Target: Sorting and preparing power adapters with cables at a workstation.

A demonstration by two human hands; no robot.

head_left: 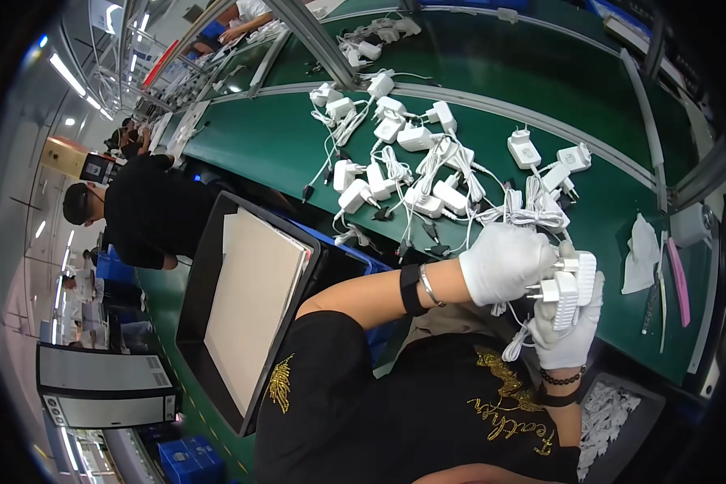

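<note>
My right hand [571, 339], in a white glove, grips two white power adapters [567, 302] side by side, with their pins pointing left. My left hand [504, 264], gloved too, is closed right beside the pins of the upper adapter. Its fingertips are partly hidden, so what it pinches does not show. A bundled white cable [516, 345] hangs below the hands. Just beyond them, a pile of white adapters with coiled cables [427, 173] covers part of the green bench [266, 143].
A black bin [198, 323] with cardboard sheets stands left of my arm. At lower right a grey bin [641, 440] holds small white pieces. A pink strip [678, 282] and a white cloth [640, 254] lie at the bench's right end. One person [149, 210] works at left.
</note>
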